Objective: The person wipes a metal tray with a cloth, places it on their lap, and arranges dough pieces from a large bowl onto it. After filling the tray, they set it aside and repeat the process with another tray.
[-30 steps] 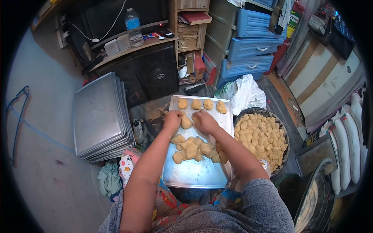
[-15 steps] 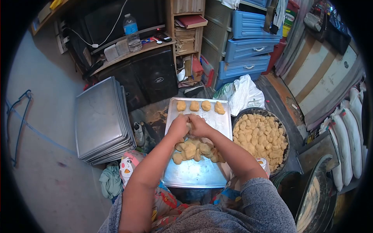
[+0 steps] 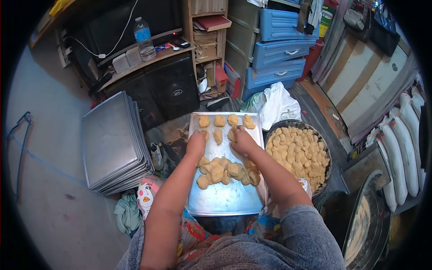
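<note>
A shiny metal baking tray lies across my lap. Along its far edge sits a row of several dough pieces. A single dough lump rests on the tray between my hands. My left hand is at the tray's left side, fingers closed on a dough piece that is partly hidden. On the right, my right hand grips another dough piece with thumb and fingers, at the tray surface. Nearer to me, a heap of soft dough lumps spreads across the tray's middle.
A round dark tub full of dough pieces stands right of the tray. Stacked metal trays stand at left. Behind are a white plastic bag, blue drawers and a black cabinet. Filled white sacks lie far right.
My hands were together over the tray and have moved apart, each now with a dough piece near the far row. A dough lump now lies between them. The view has shifted slightly.
</note>
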Available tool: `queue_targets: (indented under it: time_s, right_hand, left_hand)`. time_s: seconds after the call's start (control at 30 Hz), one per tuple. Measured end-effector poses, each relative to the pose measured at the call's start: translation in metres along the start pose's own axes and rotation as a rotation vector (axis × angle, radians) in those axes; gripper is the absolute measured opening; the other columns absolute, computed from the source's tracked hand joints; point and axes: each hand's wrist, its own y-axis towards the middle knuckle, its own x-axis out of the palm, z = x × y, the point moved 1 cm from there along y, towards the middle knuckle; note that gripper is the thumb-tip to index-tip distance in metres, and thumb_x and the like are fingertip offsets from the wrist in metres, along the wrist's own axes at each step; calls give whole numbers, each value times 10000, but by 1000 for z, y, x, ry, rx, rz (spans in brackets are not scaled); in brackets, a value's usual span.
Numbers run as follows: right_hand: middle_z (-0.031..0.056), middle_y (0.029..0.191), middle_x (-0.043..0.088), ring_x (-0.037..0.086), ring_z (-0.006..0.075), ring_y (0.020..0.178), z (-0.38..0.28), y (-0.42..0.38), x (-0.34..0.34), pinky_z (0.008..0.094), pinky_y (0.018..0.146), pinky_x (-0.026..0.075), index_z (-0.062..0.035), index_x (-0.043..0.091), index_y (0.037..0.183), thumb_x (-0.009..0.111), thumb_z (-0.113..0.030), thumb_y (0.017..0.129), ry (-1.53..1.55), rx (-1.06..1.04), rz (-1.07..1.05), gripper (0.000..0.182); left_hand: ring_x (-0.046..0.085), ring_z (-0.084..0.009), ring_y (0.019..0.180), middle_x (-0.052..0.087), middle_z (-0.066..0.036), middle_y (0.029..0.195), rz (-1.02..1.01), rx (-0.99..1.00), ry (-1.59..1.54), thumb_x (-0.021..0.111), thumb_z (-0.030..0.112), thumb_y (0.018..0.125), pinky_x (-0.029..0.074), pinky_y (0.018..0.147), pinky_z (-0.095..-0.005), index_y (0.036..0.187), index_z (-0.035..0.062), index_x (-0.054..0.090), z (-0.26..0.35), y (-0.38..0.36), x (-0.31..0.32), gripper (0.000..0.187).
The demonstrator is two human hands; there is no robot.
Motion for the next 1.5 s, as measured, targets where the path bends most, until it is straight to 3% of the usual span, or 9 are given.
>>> queue_targets:
  time_s: [0.3,0.4,0.53,0.73,0.97,1.23,1.33,1.4,1.5]
  right_hand:
    - [164,944,669,661,275,846,34,-50,-60,367,731,531,-73,563,1177,726,-278,664,-172,114,-708,577]
    - [141,836,671,659,237,651,49,-38,-64,350,594,533,-78,592,1134,719,-209,671,164,258,-545,498]
    - [153,767,655,656,277,649,42,-27,-59,367,605,521,-67,635,1017,677,-130,734,396,353,185,293]
    - [194,955,625,638,341,813,30,-17,-20,394,741,512,-62,622,1085,662,-156,777,-79,136,134,325]
    - [236,935,624,626,387,880,22,-7,-22,467,765,499,-37,571,991,531,-154,845,-187,307,-30,191]
    - [191,970,649,628,355,918,-13,-21,-35,421,757,509,-47,538,1062,595,-238,828,-281,218,-9,307]
    - [140,981,643,629,290,894,-22,-35,-6,401,772,492,-80,564,1141,685,-304,753,161,-55,-663,464]
    - [104,855,646,628,271,811,-23,-44,7,379,751,492,-77,576,1124,718,-277,725,246,-163,-545,469]
    - [62,804,614,579,192,757,-46,-48,-9,322,693,475,-74,585,1079,763,-231,674,352,-23,-935,470]
  left_hand:
    - [415,-334,1241,452,-160,1331,-121,227,89,594,195,801,297,1050,-463,1217,113,571,41,9,0,425]
    - [377,-336,1291,402,-161,1398,-131,489,69,590,246,821,258,1077,-467,1250,118,551,52,0,20,449]
    - [379,-292,1306,410,-159,1405,-300,439,82,581,267,835,233,1098,-470,1246,106,551,61,0,31,443]
    - [416,-292,1280,451,-151,1376,-338,444,97,576,259,837,208,1112,-479,1197,73,566,54,3,30,404]
    - [445,-296,1249,482,-136,1343,-165,505,211,593,281,829,257,1083,-476,1195,90,566,51,-12,14,414]
    - [564,-301,1044,606,-128,1105,-516,93,261,604,295,823,454,885,-417,1076,115,643,28,-49,-23,312]
    - [618,-289,867,651,-114,969,-423,184,240,638,251,788,480,819,-400,996,120,663,13,-61,-9,247]
    - [621,-285,785,658,-113,858,-712,63,72,656,182,750,492,720,-375,935,84,646,11,-65,-7,209]
    - [614,-207,704,638,-98,745,-737,110,-95,664,139,717,483,642,-335,840,38,610,9,-73,-16,168]
